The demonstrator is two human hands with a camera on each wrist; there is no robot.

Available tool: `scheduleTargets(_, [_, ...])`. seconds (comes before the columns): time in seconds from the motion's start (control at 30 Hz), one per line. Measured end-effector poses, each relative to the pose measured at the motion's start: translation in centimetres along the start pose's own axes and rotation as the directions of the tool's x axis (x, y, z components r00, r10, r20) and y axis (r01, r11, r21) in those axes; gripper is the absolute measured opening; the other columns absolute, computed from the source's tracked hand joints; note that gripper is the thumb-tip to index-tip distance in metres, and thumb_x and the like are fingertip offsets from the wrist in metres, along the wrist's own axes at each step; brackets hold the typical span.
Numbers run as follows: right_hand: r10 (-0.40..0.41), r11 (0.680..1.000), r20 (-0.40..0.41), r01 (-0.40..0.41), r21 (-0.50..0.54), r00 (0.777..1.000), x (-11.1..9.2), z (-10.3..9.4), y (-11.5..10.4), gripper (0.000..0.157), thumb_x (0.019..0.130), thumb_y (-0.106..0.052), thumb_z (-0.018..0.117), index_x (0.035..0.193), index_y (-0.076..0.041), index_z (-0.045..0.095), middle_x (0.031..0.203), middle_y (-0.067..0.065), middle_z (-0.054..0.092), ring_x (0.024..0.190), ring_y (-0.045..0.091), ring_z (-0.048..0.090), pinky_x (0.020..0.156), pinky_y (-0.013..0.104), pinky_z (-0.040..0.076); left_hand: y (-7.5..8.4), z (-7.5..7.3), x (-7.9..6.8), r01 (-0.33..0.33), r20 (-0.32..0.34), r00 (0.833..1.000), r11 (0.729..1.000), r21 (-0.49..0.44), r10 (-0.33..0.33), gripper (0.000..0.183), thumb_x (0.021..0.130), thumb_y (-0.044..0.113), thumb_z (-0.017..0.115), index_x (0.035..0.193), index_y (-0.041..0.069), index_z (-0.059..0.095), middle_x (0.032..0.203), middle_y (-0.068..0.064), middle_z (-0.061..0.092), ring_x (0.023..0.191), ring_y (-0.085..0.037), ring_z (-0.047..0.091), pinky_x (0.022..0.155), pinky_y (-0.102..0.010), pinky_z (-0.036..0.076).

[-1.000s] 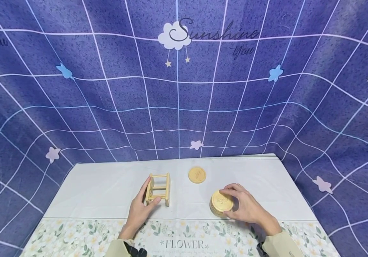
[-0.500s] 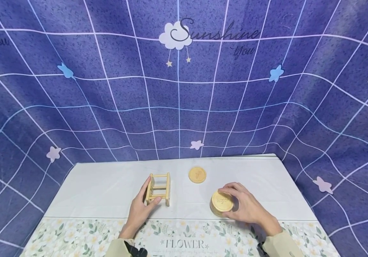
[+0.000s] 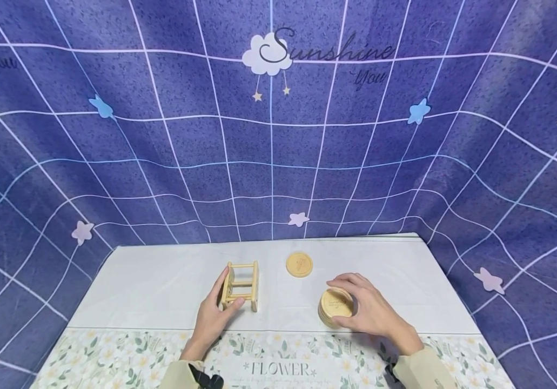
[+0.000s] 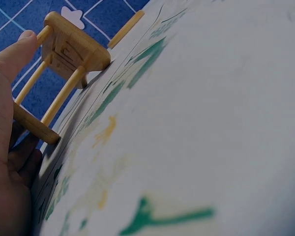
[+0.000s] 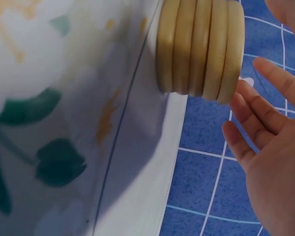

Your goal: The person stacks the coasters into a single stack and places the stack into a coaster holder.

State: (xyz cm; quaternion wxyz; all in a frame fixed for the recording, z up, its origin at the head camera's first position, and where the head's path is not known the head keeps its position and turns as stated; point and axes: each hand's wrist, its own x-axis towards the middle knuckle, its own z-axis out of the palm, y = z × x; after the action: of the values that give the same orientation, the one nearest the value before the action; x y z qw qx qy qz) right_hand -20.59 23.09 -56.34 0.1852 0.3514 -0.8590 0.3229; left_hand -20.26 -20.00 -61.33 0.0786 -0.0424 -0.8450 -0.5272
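My left hand (image 3: 212, 319) grips a small wooden coaster rack (image 3: 256, 289), its thumb on the near side and its fingers along the left side. In the left wrist view the rack (image 4: 78, 42) shows round rods between carved end boards, and the thumb lies on one rod. To the right stands a stack of several round wooden coasters (image 3: 336, 304). My right hand (image 3: 373, 310) is at the top of this stack with fingers and thumb spread. The right wrist view shows those fingers (image 5: 258, 118) loosely extended beside the top coaster (image 5: 232, 51), not curled round it.
A single round coaster (image 3: 300, 265) lies flat on the table between rack and stack, farther back. The white tablecloth (image 3: 161, 275) has a floral front band. A blue gridded curtain (image 3: 278, 146) hangs behind the table and at both sides.
My right hand's fingers have eased up and spread from the top coaster's rim. My left hand keeps its hold on the rack. The head view has shifted slightly.
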Motion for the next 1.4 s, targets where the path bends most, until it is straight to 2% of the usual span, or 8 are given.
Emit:
scheduleTargets(0.03, [0.007,1.000,0.004,-0.007,-0.006,1.000,0.1,0.0,-0.1,0.074,0.077,-0.041,0.100,0.143,-0.018,0.074,0.139,-0.001,0.070,0.128,0.022,0.065,0.105,0.060,0.059,0.0,0.0,0.0,0.000,0.001,1.000,1.000,0.000,0.000,0.094,0.101,0.041,0.083,0.177,0.037,0.029,0.178,-0.010,0.040,0.164,-0.039,0.036,0.136,-0.061,0.026])
scheduleTargets(0.07, [0.034,0.999,0.010,-0.033,-0.036,0.999,0.6,-0.8,-1.5,0.074,0.074,-0.039,0.101,0.141,-0.018,0.076,0.136,-0.002,0.071,0.125,0.023,0.066,0.101,0.062,0.060,0.0,0.0,0.0,0.001,0.001,1.000,1.000,0.001,-0.001,0.094,0.101,0.041,0.083,0.177,0.037,0.029,0.178,-0.010,0.040,0.164,-0.039,0.036,0.136,-0.060,0.026])
scheduleTargets(0.23, [0.078,0.995,0.037,-0.076,-0.071,0.996,1.3,-0.7,-2.1,0.072,0.076,-0.036,0.100,0.142,-0.016,0.075,0.137,0.000,0.071,0.126,0.025,0.066,0.106,0.061,0.058,0.0,0.1,0.0,-0.001,0.001,1.000,1.000,0.003,0.001,0.094,0.101,0.041,0.083,0.177,0.037,0.029,0.178,-0.009,0.039,0.164,-0.038,0.036,0.136,-0.060,0.026])
scheduleTargets(0.37, [0.096,0.992,0.024,-0.094,-0.079,0.995,1.8,-0.5,-2.5,0.076,0.076,-0.038,0.100,0.144,-0.017,0.074,0.137,-0.001,0.071,0.127,0.022,0.065,0.108,0.059,0.057,0.0,0.2,0.1,-0.007,-0.001,1.000,1.000,0.007,0.007,0.093,0.102,0.041,0.083,0.177,0.037,0.029,0.178,-0.009,0.039,0.164,-0.038,0.036,0.136,-0.061,0.027])
scheduleTargets(0.63, [0.120,0.991,-0.001,-0.120,-0.066,0.993,2.6,0.1,-3.3,0.080,0.076,-0.042,0.100,0.147,-0.018,0.071,0.139,0.001,0.070,0.129,0.025,0.065,0.109,0.062,0.055,0.0,0.2,0.1,-0.009,-0.015,1.000,1.000,0.023,0.009,0.092,0.101,0.041,0.084,0.177,0.038,0.031,0.177,-0.008,0.041,0.163,-0.038,0.038,0.135,-0.062,0.028])
scheduleTargets(1.03, [0.125,0.989,-0.007,-0.126,-0.084,0.992,4.4,1.0,-4.8,0.088,0.076,-0.048,0.100,0.150,-0.012,0.068,0.139,0.005,0.071,0.129,0.027,0.065,0.115,0.058,0.053,0.1,0.0,0.1,-0.004,-0.010,1.000,1.000,0.027,0.005,0.091,0.102,0.040,0.083,0.177,0.037,0.031,0.177,-0.010,0.040,0.164,-0.038,0.036,0.136,-0.060,0.028])
scheduleTargets(1.4, [0.130,0.988,-0.012,-0.131,-0.079,0.991,6.1,2.4,-5.8,0.088,0.076,-0.047,0.101,0.148,-0.010,0.069,0.140,0.007,0.071,0.129,0.028,0.066,0.115,0.055,0.053,0.1,0.0,0.1,0.015,-0.007,1.000,1.000,0.010,-0.015,0.094,0.099,0.043,0.085,0.176,0.042,0.031,0.178,-0.003,0.040,0.164,-0.034,0.036,0.137,-0.057,0.026])
